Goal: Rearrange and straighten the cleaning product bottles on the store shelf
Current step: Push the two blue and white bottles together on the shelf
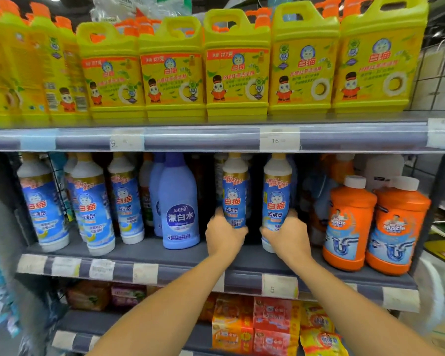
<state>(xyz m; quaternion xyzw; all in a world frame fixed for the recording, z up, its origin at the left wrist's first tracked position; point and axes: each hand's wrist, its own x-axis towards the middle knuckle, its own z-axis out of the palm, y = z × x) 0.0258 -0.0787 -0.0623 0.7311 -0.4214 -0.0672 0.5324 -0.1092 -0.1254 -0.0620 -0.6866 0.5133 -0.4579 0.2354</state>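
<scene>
On the middle shelf (180,255), two upright white bottles with blue labels stand side by side. My left hand (222,236) is wrapped around the base of the left one (234,191). My right hand (287,236) grips the base of the right one (277,194). More bottles of the same kind (93,209) stand at the shelf's left, some tilted. A light-blue bleach bottle (179,209) stands just left of my left hand. Two orange drain-cleaner jugs (348,222) stand at the right.
Large yellow detergent jugs (238,68) fill the upper shelf in a row. Price-tag strips (279,140) run along the shelf edges. Red and orange packets (270,327) lie on the lower shelf. A dark gap lies between the two held bottles.
</scene>
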